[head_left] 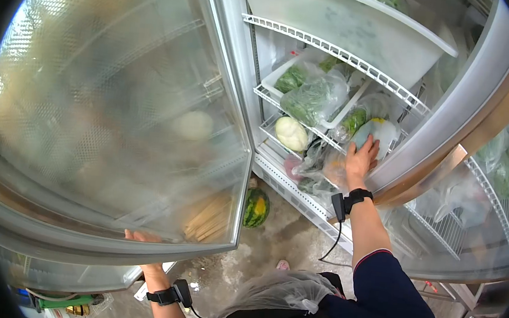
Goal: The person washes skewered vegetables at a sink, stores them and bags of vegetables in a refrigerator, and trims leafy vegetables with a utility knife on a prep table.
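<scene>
My right hand (pixel 361 160) reaches into the fridge. Its fingers are spread over a pale, rounded thing in clear plastic (pixel 382 133) on the wire shelf. I cannot make out what that thing is. A bag with leafy greens (pixel 354 121) lies just left of those fingers. My left hand (pixel 146 248) is at the lower edge of the swung-out glass door (pixel 118 115), its fingers curled around that edge and partly hidden by it. Below the right hand are more clear plastic bags (pixel 312 164) on the lower shelf.
A white bin (pixel 341 26) fills the upper shelf. Bagged greens (pixel 315 97) sit in a white tray below it, and a white cabbage-like head (pixel 291 134) lies lower. A second door (pixel 453 135) stands at right. A cut watermelon (pixel 256 208) is on the floor.
</scene>
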A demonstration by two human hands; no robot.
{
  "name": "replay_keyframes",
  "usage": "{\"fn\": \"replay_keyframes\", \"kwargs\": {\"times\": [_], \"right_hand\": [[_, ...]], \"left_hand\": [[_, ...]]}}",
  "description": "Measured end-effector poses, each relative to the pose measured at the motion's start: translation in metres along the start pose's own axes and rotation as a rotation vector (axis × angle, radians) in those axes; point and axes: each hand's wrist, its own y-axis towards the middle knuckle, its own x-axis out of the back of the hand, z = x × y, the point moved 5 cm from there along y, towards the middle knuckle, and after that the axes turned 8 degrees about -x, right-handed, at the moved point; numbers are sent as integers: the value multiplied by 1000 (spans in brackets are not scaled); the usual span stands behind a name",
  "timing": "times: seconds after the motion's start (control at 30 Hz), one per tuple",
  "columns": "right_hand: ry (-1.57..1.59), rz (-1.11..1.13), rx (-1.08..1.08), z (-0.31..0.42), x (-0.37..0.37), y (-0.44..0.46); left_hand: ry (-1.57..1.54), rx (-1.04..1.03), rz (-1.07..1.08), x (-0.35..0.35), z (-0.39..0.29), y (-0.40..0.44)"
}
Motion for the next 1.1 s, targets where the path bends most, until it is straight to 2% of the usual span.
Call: {"fn": "replay_keyframes", "kwargs": {"times": [0.03, 0.1, 0.17, 0.23, 0.3, 0.33, 0.37, 0.4, 0.43, 0.47, 0.5, 0.57, 0.6, 0.67, 0.73, 0.8, 0.83, 0.9, 0.93, 1.0, 1.03, 1.1], "right_hand": [[54, -19, -10, -6, -7, 3], [171, -45, 71, -32, -41, 47], [288, -60, 160, -26, -35, 52], [128, 91, -104, -24, -25, 56], [53, 128, -147, -4, -5, 39], [-16, 142, -196, 4, -1, 34], [-61, -57, -116, 13, 4, 24], [-60, -60, -106, 14, 6, 18], [96, -92, 110, 29, 21, 3], [243, -124, 319, 38, 33, -14], [227, -130, 307, 35, 33, -24], [300, 83, 474, 46, 21, -41], [301, 80, 473, 50, 19, -42], [432, 238, 365, 52, 8, -41], [474, 166, 353, 48, -4, -23], [319, 38, 274, 48, -5, -4], [317, 37, 271, 55, -2, 1], [72, 117, 111, 64, 6, 7], [71, 114, 112, 68, 9, 6], [-353, 209, 234, 77, 4, 1], [-355, 207, 235, 74, -1, 5], [-184, 128, 267, 65, -6, 23]], "left_hand": [[0, -2, -4, -6, 0, -2], [46, -65, -227, -13, -2, -7], [28, -58, -239, -9, -2, -6], [2, -67, -261, -7, 0, -6], [-24, -34, -102, -14, -2, -5], [-28, -45, -106, -13, -3, -3], [-15, -52, -101, -12, -3, -3], [-1, -54, -94, -13, -1, -4], [-2, -48, -95, -17, -3, -5], [-11, -2, -195, -19, -4, -7], [-18, 48, -292, -20, -1, -10], [-23, 9, -197, -18, 3, -8], [-25, -49, -115, -18, 1, -7], [6, -55, -106, -23, -1, -9], [41, -49, -94, -27, -1, -11], [7, -51, -113, -28, 0, -11], [8, -48, -111, -28, -1, -12], [-7, -28, -115, -27, 0, -12], [-10, -27, -114, -28, -1, -12], [59, -34, -105, -31, -3, -13], [57, -33, -105, -31, -3, -13], [52, -16, -289, -24, -3, -14]]}}
